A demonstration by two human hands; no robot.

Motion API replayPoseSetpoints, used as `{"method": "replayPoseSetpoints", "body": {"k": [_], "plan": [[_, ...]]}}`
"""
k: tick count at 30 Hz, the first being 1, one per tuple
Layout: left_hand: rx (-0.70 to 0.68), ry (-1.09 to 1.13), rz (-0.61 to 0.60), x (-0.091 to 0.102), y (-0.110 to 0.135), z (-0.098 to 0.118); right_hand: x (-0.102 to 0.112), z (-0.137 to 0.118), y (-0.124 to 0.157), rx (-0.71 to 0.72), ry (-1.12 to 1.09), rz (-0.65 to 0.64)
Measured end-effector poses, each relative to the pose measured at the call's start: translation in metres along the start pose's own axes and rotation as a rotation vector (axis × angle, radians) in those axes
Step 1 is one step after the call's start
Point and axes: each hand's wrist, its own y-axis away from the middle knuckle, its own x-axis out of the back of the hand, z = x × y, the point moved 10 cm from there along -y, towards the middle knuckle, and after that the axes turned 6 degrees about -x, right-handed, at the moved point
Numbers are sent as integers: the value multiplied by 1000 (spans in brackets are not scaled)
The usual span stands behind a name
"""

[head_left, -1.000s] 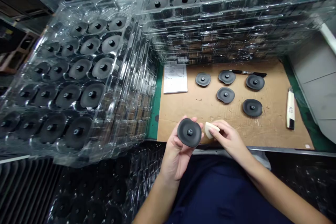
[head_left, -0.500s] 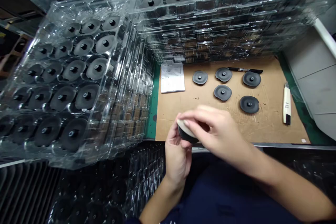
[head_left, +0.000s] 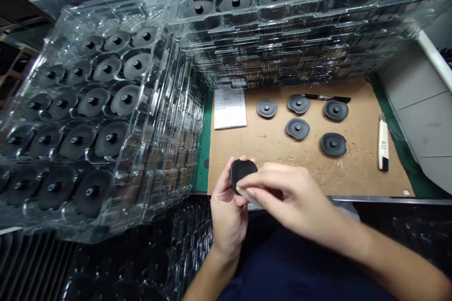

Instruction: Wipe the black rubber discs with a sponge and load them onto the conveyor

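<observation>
My left hand [head_left: 228, 209] is closed around a round black disc [head_left: 242, 171], held upright at the near edge of the cardboard sheet [head_left: 282, 160]. My right hand [head_left: 282, 197] reaches across in front of it, fingers pinched on a small pale block [head_left: 241, 191] that presses against the disc's lower edge. Most of the block is hidden by my fingers. Several more black discs [head_left: 298, 128] lie loose on the cardboard beyond my hands.
Stacks of clear plastic trays [head_left: 106, 103] filled with black discs stand at the left and along the back [head_left: 300, 19]. A paper slip [head_left: 229, 108], a black pen [head_left: 326, 98] and a white marker [head_left: 383, 143] lie on the cardboard. A grey box [head_left: 420, 103] stands at the right.
My right hand moved left with the pale block, from beside the disc to across its face, and now rubs its lower edge. The left hand turned the disc slightly.
</observation>
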Motion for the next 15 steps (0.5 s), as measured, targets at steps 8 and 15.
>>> {"method": "replayPoseSetpoints", "body": {"k": [8,15], "plan": [[-5,-5,-36,-4,-2,6,7,-9,6,118,2,61],[12,76,-50,-10,0,3,19,15,28,-85,197,-36]]}}
